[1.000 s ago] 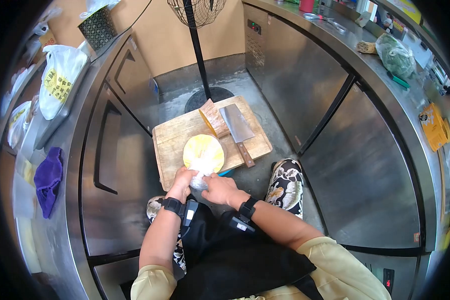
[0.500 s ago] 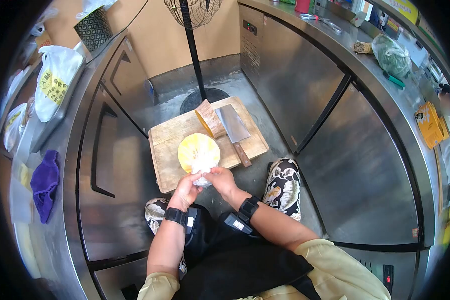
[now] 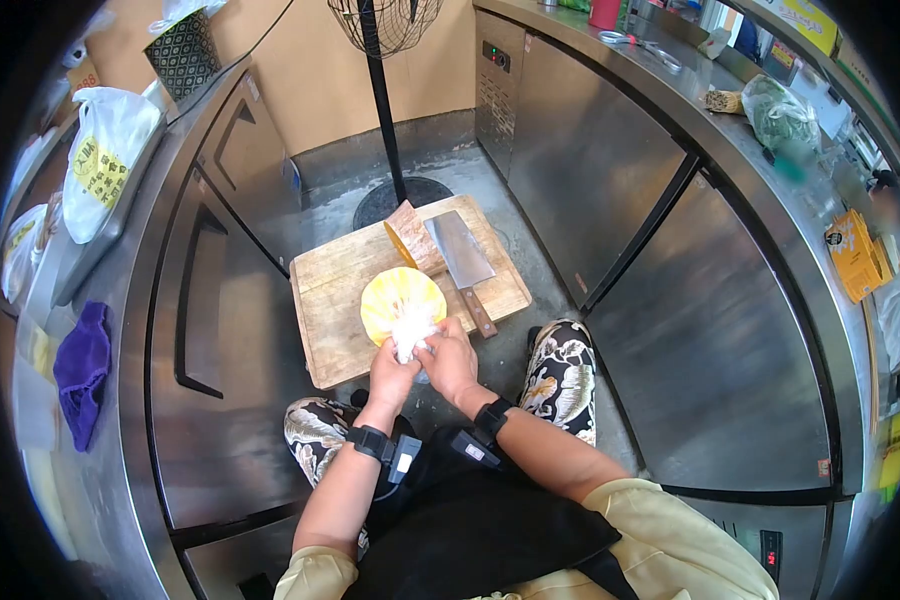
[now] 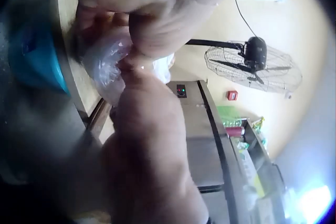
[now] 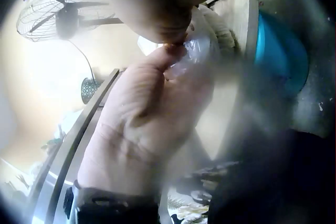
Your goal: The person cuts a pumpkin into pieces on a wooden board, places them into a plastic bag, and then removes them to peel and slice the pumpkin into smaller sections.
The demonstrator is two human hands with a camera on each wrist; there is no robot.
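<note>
A round yellow piece (image 3: pixel 388 295) with a pale, stringy middle rests at the near part of a wooden cutting board (image 3: pixel 330 290). Gathered clear plastic film (image 3: pixel 408 338) lies at its near edge, and both hands pinch it, fingertips close together. The left hand (image 3: pixel 392 380) is on the film's left side, the right hand (image 3: pixel 450 362) on its right. In the left wrist view the crinkled film (image 4: pixel 107 69) shows below the fingers; the right wrist view shows the film (image 5: pixel 197 50) too. A larger cut piece with brownish rind (image 3: pixel 420 240) lies behind, beside a cleaver (image 3: pixel 460 250).
A fan stand (image 3: pixel 385 120) rises behind the board. Steel cabinets stand at left (image 3: pixel 230 330) and right (image 3: pixel 710 350). A purple cloth (image 3: pixel 82 370) hangs on the left counter's edge. A blue container (image 5: pixel 281 53) is below the board in the right wrist view.
Both hands have shifted slightly, with the right hand's fingers now further up beside the yellow piece's near edge. The film has gathered between the fingertips.
</note>
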